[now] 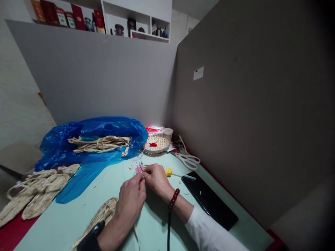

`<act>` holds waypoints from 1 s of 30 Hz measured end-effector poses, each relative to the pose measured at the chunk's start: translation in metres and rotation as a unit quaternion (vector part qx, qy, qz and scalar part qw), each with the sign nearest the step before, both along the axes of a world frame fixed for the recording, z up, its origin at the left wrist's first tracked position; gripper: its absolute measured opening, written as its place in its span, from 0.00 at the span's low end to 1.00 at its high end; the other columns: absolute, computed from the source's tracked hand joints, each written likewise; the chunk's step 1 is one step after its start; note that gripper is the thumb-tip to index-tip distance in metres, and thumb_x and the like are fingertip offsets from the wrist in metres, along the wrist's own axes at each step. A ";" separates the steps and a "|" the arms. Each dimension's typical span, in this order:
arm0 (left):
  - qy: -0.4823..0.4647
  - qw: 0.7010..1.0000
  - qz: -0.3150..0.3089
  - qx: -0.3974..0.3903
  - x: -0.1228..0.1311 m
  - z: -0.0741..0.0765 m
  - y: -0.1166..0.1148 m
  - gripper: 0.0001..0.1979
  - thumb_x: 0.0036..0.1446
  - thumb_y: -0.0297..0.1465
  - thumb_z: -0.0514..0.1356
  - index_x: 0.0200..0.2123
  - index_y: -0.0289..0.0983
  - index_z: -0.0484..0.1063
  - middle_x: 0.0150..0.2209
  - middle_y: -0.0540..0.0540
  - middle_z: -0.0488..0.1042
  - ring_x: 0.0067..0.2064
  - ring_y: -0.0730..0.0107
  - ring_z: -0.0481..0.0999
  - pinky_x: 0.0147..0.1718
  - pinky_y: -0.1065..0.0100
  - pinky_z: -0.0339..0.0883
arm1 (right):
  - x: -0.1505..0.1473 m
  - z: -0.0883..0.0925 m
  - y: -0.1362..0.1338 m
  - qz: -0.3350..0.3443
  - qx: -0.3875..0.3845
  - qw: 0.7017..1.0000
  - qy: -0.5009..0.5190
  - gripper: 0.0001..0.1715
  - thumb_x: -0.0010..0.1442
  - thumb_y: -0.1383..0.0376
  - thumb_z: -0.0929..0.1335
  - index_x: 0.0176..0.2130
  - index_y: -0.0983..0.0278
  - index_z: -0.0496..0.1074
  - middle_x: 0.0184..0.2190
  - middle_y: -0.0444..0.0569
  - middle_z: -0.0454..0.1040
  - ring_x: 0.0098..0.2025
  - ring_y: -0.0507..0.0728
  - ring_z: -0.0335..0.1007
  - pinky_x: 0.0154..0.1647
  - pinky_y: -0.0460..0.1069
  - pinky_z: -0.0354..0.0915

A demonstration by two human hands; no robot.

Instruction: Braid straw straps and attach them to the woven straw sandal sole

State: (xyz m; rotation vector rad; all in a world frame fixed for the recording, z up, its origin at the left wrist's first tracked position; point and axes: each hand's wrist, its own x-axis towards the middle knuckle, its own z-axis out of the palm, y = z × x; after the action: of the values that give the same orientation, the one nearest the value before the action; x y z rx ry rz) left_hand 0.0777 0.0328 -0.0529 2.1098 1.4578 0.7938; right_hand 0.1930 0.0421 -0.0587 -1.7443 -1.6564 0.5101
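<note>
My left hand and my right hand meet above the pale green tabletop, their fingertips pinched together. What they hold between them is too small and too hidden to make out. Just beyond the fingertips lie a pink item and black binder clips. A yellow-handled tool with a thin shaft pokes out behind my right hand. A braided straw sole lies beside my left forearm, partly covered by it. My right wrist wears a dark red bead bracelet.
Woven straw slippers lie at left, near a blue plastic bag bearing a straw bundle. At the back are a round woven basket, a cup and white-handled scissors. A flat black slab lies right; partitions enclose the table.
</note>
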 end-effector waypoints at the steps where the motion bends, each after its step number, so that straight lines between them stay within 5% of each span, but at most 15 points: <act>1: 0.002 1.000 -0.013 0.005 0.001 -0.002 -0.003 0.11 0.56 0.21 0.54 0.32 0.40 0.74 0.30 0.42 0.78 0.32 0.57 0.74 0.32 0.65 0.53 | 0.002 -0.002 0.002 0.006 -0.006 1.000 0.009 0.14 0.64 0.63 0.68 0.28 0.67 0.75 0.25 0.44 0.76 0.32 0.54 0.72 0.36 0.49 0.65; 6: 0.030 0.999 -0.040 -0.002 0.004 -0.013 -0.010 0.10 0.52 0.18 0.56 0.26 0.38 0.72 0.28 0.39 0.77 0.32 0.54 0.74 0.31 0.64 0.51 | 0.008 -0.007 0.008 0.047 -0.044 0.997 0.049 0.16 0.65 0.59 0.68 0.31 0.68 0.74 0.29 0.43 0.76 0.35 0.54 0.75 0.38 0.51 0.70; 12: 0.040 0.995 -0.051 -0.069 -0.008 -0.005 0.011 0.16 0.57 0.30 0.63 0.19 0.37 0.65 0.20 0.56 0.66 0.25 0.71 0.68 0.33 0.66 0.62 | 0.007 0.003 0.004 0.038 -0.055 0.996 0.061 0.16 0.64 0.58 0.70 0.30 0.68 0.74 0.27 0.43 0.75 0.34 0.54 0.74 0.39 0.51 0.70; 17: -0.031 0.988 -0.024 -0.148 -0.024 0.002 0.038 0.14 0.62 0.37 0.61 0.28 0.34 0.72 0.28 0.52 0.73 0.30 0.71 0.73 0.31 0.66 0.69 | 0.008 0.006 0.002 0.042 -0.049 0.995 0.080 0.18 0.66 0.58 0.68 0.29 0.68 0.74 0.25 0.42 0.74 0.32 0.53 0.74 0.38 0.50 0.70; 24: -0.227 0.915 -0.051 -0.331 -0.014 -0.022 0.048 0.11 0.64 0.36 0.59 0.40 0.33 0.73 0.34 0.49 0.76 0.31 0.72 0.76 0.31 0.66 0.74 | 0.010 -0.001 0.003 0.043 -0.034 0.995 0.077 0.19 0.67 0.57 0.67 0.30 0.68 0.73 0.28 0.43 0.76 0.33 0.53 0.74 0.37 0.50 0.70; 30: -0.333 0.865 -0.012 -0.375 -0.006 -0.032 0.046 0.12 0.63 0.35 0.60 0.46 0.34 0.72 0.42 0.45 0.76 0.36 0.69 0.77 0.34 0.64 0.75 | 0.008 0.006 -0.003 0.042 -0.006 0.998 0.036 0.16 0.66 0.64 0.66 0.29 0.67 0.75 0.26 0.43 0.76 0.32 0.53 0.73 0.38 0.49 0.66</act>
State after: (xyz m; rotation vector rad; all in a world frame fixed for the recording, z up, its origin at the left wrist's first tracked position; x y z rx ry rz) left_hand 0.0716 0.0788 -0.0850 1.1030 1.0875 0.6844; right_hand 0.2011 0.0392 -0.0527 -1.6515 -1.6844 0.6150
